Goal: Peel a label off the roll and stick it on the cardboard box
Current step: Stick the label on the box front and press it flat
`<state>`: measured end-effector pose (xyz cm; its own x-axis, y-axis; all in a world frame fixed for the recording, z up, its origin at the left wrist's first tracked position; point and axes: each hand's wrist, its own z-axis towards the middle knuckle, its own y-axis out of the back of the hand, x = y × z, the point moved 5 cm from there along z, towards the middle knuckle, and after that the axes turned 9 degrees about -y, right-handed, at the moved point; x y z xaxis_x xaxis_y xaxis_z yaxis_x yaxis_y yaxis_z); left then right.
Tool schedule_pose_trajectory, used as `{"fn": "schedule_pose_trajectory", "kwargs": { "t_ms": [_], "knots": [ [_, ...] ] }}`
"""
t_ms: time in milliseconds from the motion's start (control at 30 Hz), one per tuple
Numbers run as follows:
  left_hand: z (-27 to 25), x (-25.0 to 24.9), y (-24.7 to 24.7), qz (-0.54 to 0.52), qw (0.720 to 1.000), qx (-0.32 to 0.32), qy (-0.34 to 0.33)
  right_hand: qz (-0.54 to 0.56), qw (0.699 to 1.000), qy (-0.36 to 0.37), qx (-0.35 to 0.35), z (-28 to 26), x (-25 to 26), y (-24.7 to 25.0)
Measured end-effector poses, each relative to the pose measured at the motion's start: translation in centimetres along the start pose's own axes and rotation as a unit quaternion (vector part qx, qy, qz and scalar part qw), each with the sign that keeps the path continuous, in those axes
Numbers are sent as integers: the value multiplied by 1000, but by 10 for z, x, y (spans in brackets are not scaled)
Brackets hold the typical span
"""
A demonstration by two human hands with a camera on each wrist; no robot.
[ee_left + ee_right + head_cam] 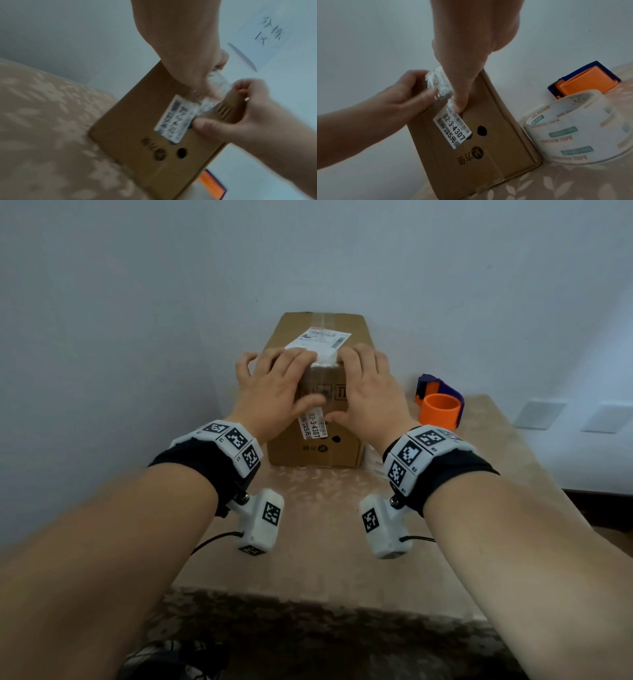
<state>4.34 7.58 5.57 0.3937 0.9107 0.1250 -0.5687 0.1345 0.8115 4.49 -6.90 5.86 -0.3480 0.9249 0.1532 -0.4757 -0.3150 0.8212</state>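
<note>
A brown cardboard box (315,450) stands upright at the back of the table. Its front face carries a white printed label (313,426) reading B2-3-4307. A crinkled clear strip (325,359) wraps over the box's top front edge, and in the right wrist view it runs down to the label (453,129). My left hand (291,381) lies spread on the box top with its thumb pressing the clear strip (438,81). My right hand (356,388) rests on the top too, and its thumb (458,105) presses the label's upper end.
A roll of clear printed tape (583,129) sits on the table right of the box. Behind it lies an orange and blue dispenser (440,405). A shipping label (322,337) covers part of the box top. The patterned tabletop (318,542) ends in a front edge near me; a wall stands close behind.
</note>
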Motion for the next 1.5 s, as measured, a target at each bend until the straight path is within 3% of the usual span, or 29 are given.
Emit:
{"fn": "schedule_pose_trajectory", "kwargs": {
  "t_ms": [100,200,333,433,533,667,900,1033,1133,1267,1367,1500],
  "knots": [
    [23,-7,18,-23,999,-21,-22,42,999,3,28,4,-6,4],
    [43,-15,16,-47,993,40,-99,85,995,-1,55,8,-16,5],
    [34,-11,1,6,990,78,-121,104,992,11,69,9,-19,6],
    [25,-11,-4,28,992,68,-101,120,990,10,74,7,-19,6],
    [36,-9,6,-28,996,46,-72,133,988,1,82,7,-20,7],
    [45,-3,15,-78,991,90,-65,145,985,-7,96,10,-23,9],
    [41,-6,15,-97,994,13,-44,178,977,-26,116,13,-25,14],
    [31,-12,3,-5,995,61,-80,198,972,-34,122,7,-24,16],
    [23,-17,-3,44,994,84,-57,201,969,-42,136,5,-22,17],
    [35,-12,9,-23,997,74,-11,227,955,-80,170,6,-18,14],
    [36,-7,18,-56,996,70,-28,281,935,-121,180,5,-15,17],
    [28,3,24,-69,993,72,-60,299,929,-131,175,6,-11,20]
  ]
}}
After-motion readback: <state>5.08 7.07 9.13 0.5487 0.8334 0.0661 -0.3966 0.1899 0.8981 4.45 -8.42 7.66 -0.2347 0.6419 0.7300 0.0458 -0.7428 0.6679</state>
